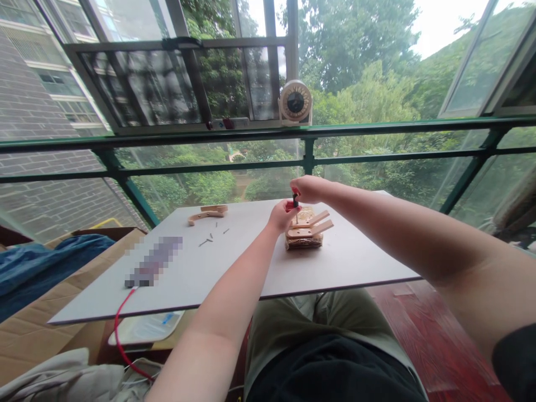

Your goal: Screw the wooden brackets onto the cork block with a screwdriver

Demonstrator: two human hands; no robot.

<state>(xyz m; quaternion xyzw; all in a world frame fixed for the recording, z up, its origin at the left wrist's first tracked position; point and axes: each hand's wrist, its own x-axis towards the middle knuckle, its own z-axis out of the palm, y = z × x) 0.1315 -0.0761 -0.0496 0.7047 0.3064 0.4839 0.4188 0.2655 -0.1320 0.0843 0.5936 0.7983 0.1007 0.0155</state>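
Observation:
A screwdriver [295, 200] with a red and black handle stands upright above the far half of the white table [247, 262]. My right hand [310, 190] is closed around the top of its handle. Lower down, my left hand [280, 216] has its fingers closed at the red part of the handle. The thin shaft points down at light wooden pieces [305, 231] with small dark holes. These pieces lie on a block of stacked cardboard [304, 244] wrapped in clear film. Whether the tip touches a screw is too small to tell.
Curved wooden pieces [208, 214] lie at the table's far left, with several loose screws [206, 242] in front. A blurred-out flat object [154, 261] with a red cable [118, 324] lies nearer. A round fan [295, 103] stands on the ledge behind the green railing [255, 166].

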